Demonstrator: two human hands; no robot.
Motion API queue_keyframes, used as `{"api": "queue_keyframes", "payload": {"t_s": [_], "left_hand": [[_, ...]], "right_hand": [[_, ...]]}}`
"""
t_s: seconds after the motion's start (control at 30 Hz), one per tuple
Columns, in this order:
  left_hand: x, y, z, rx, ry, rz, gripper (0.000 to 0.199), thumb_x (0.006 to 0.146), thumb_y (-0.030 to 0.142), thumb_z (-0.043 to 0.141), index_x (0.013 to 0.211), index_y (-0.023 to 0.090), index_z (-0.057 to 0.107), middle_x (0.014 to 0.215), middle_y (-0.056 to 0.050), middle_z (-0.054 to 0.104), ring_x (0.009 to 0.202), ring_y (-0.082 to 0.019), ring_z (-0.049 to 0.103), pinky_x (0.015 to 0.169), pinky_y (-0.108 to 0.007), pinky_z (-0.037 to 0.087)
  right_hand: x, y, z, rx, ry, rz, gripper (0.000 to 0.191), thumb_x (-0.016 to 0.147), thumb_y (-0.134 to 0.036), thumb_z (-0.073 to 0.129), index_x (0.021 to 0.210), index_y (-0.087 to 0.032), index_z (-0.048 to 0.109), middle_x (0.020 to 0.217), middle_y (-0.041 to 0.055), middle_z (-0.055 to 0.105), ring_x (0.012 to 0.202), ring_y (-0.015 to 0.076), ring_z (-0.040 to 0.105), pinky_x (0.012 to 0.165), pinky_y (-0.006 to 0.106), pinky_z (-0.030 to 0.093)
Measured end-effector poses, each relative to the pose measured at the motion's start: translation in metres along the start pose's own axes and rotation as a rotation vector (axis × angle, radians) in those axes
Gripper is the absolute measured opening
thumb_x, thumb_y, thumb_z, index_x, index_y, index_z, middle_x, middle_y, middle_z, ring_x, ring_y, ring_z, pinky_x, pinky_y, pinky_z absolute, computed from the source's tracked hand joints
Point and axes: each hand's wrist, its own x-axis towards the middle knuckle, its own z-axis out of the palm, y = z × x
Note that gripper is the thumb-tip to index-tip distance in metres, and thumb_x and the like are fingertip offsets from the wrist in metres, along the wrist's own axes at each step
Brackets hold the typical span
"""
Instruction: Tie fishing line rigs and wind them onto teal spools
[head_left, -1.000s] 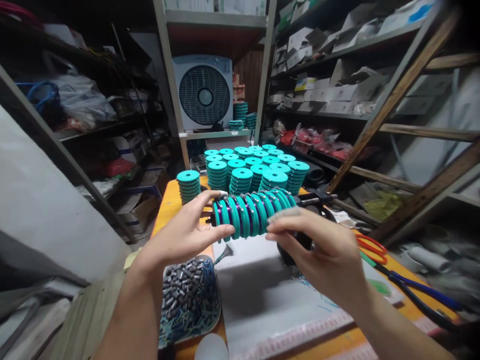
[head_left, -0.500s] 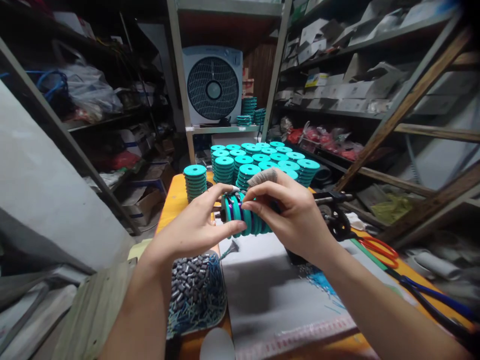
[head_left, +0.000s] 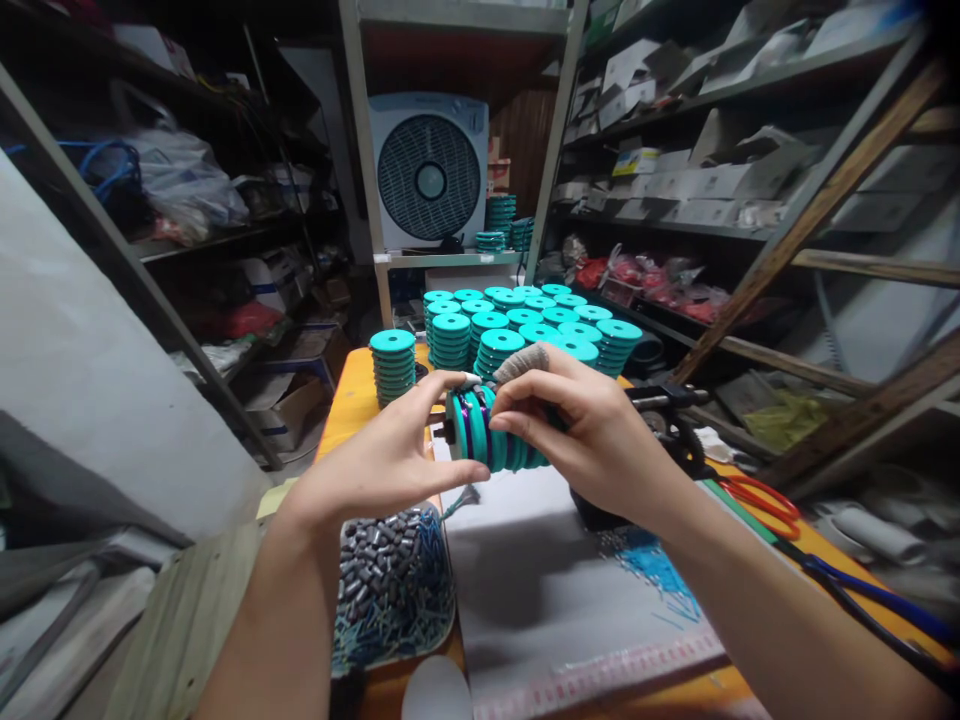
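Note:
A row of turquoise spools (head_left: 470,435) with dark purple line wound between the discs sits on a spindle in front of me. My left hand (head_left: 409,430) curves round the left end of the spools, index finger on top and thumb at the lower front. Over the right part of the row, my right hand (head_left: 559,415) has thumb and index finger pinched together at the spools; anything between those fingertips is too small to make out. A greyish wrap covers one right finger. The black winding device (head_left: 671,425) is partly hidden behind my right hand.
Stacked turquoise spools (head_left: 487,320) stand at the back of the orange table (head_left: 349,400). A tray (head_left: 453,600) holds grey cylinders and small blue-green pieces. Blue pieces (head_left: 652,565), red-handled scissors (head_left: 761,505) and a blue-handled tool (head_left: 877,595) lie right. Behind is a box fan (head_left: 430,180).
My left thumb has moved slightly down and away from the spools, showing more of their front. My right fingertips have shifted slightly right and stay pinched. The view has shifted a little.

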Motion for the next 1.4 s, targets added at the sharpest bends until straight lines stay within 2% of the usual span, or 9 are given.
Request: {"api": "queue_keyframes", "payload": {"t_s": [0.17,0.4,0.63,0.73,0.83,1.1,1.27,1.4], "left_hand": [[0.0,0.002,-0.002,0.054,-0.003,-0.018,0.061,0.077,0.039,0.069,0.129,0.028,0.039,0.124,-0.004,0.051,0.101,-0.023,0.059,0.08,-0.036,0.053],[0.0,0.001,0.0,0.011,0.0,-0.008,0.059,0.078,0.036,0.07,0.127,0.028,0.039,0.123,-0.003,0.053,0.108,-0.024,0.058,0.094,-0.039,0.049],[0.0,0.0,0.001,0.028,0.005,-0.018,0.058,0.078,0.038,0.069,0.127,0.028,0.04,0.121,-0.003,0.053,0.106,-0.025,0.059,0.077,-0.033,0.054],[0.0,0.0,0.001,0.033,0.015,0.004,0.056,0.079,0.037,0.068,0.127,0.028,0.04,0.123,-0.003,0.052,0.106,-0.023,0.058,0.078,-0.032,0.054],[0.001,-0.001,0.0,0.046,0.017,0.028,0.055,0.079,0.036,0.068,0.126,0.027,0.04,0.123,-0.004,0.052,0.104,-0.021,0.059,0.077,-0.031,0.053],[0.0,0.0,0.0,0.002,-0.011,-0.016,0.057,0.08,0.036,0.067,0.128,0.028,0.038,0.122,-0.004,0.054,0.107,-0.024,0.058,0.08,-0.035,0.053],[0.001,-0.002,0.0,-0.001,-0.019,0.009,0.056,0.081,0.036,0.067,0.128,0.027,0.038,0.121,-0.004,0.055,0.104,-0.022,0.06,0.078,-0.033,0.054],[0.001,-0.002,0.0,0.047,-0.004,0.045,0.057,0.081,0.036,0.066,0.129,0.026,0.038,0.129,-0.006,0.052,0.112,-0.023,0.055,0.087,-0.035,0.05]], "right_hand": [[0.0,0.001,0.001,0.02,0.006,-0.042,0.004,0.085,-0.013,0.064,0.083,-0.016,0.063,0.087,0.0029,0.055,0.078,0.0138,0.054,0.067,0.027,0.044],[-0.005,0.004,0.009,-0.025,0.074,-0.129,0.002,0.086,-0.013,0.062,0.085,-0.015,0.062,0.089,0.0044,0.055,0.079,0.0142,0.055,0.067,0.027,0.046],[-0.011,0.008,0.015,-0.117,0.174,-0.267,0.004,0.085,-0.012,0.063,0.088,-0.015,0.065,0.093,0.0072,0.059,0.087,0.0161,0.058,0.075,0.028,0.051],[-0.014,0.008,0.009,-0.104,0.147,-0.248,0.014,0.086,-0.013,0.063,0.1,-0.015,0.066,0.099,0.0087,0.06,0.092,0.0167,0.06,0.079,0.028,0.052],[-0.016,0.01,0.004,-0.123,0.098,-0.297,0.025,0.089,-0.005,0.053,0.106,-0.018,0.066,0.108,0.0089,0.059,0.098,0.0163,0.06,0.082,0.029,0.052],[-0.011,0.008,0.005,-0.133,0.083,-0.242,0.013,0.089,-0.007,0.055,0.09,-0.014,0.066,0.091,0.0079,0.06,0.086,0.0152,0.059,0.073,0.027,0.051],[-0.012,0.006,0.009,-0.205,0.098,-0.31,0.012,0.089,-0.005,0.054,0.089,-0.012,0.065,0.09,0.009,0.059,0.088,0.017,0.059,0.076,0.03,0.051],[-0.021,0.008,0.013,-0.289,0.166,-0.354,0.013,0.087,-0.005,0.058,0.095,-0.011,0.065,0.092,0.0099,0.061,0.086,0.0191,0.058,0.076,0.033,0.05]]}}
